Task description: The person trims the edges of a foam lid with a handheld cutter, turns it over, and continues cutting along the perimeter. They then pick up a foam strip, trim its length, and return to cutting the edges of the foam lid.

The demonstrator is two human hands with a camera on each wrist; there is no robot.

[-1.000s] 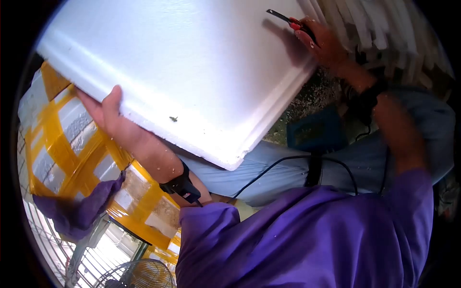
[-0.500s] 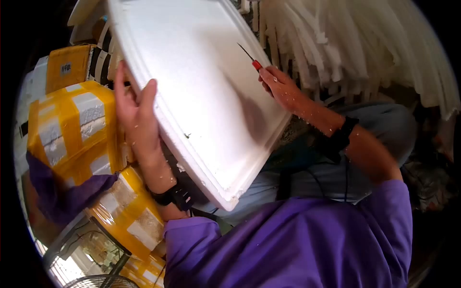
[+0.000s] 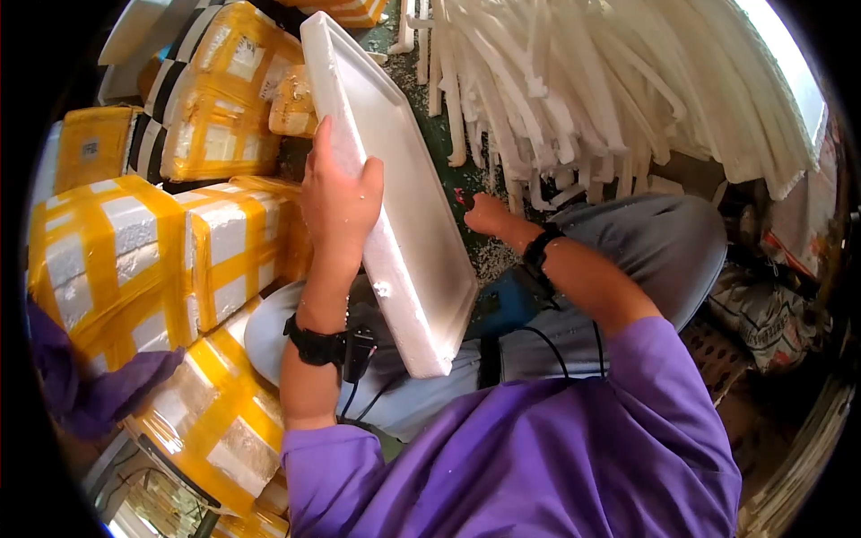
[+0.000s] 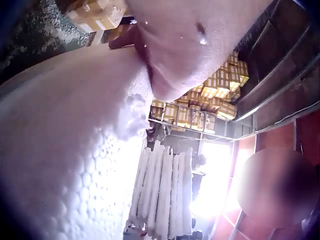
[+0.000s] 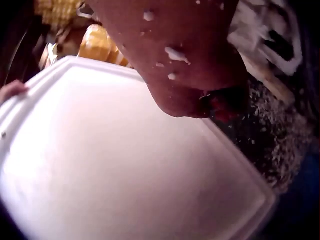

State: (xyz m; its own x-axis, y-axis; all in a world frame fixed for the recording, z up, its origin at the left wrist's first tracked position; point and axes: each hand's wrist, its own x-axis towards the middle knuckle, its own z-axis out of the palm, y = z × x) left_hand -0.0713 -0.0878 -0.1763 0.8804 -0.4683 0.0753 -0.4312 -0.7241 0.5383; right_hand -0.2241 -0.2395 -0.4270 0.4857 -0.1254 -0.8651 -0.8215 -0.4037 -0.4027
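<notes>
A white foam box lid (image 3: 408, 202) with a raised rim stands steeply tilted over the lap. My left hand (image 3: 343, 193) grips its left edge, thumb on the side facing the camera. In the left wrist view the beaded foam edge (image 4: 100, 175) lies close below the hand. My right hand (image 3: 493, 217) is just right of the lid and holds a red and black utility knife (image 3: 463, 197). Only a little of the knife's handle (image 5: 223, 107) shows in the right wrist view; its blade is hidden. White foam crumbs stick to the right hand.
Foam boxes (image 3: 108, 260) wrapped in yellow tape are stacked at the left, with a purple cloth (image 3: 99, 381) over them. Many long white foam strips (image 3: 574, 99) lie at the back right. Crumbs litter the dark floor, and black cables cross the lap.
The lid has swung from lying broad toward the camera to standing steeply on edge, left hand still on its edge. The right hand with the knife has moved off the lid's face, down and left.
</notes>
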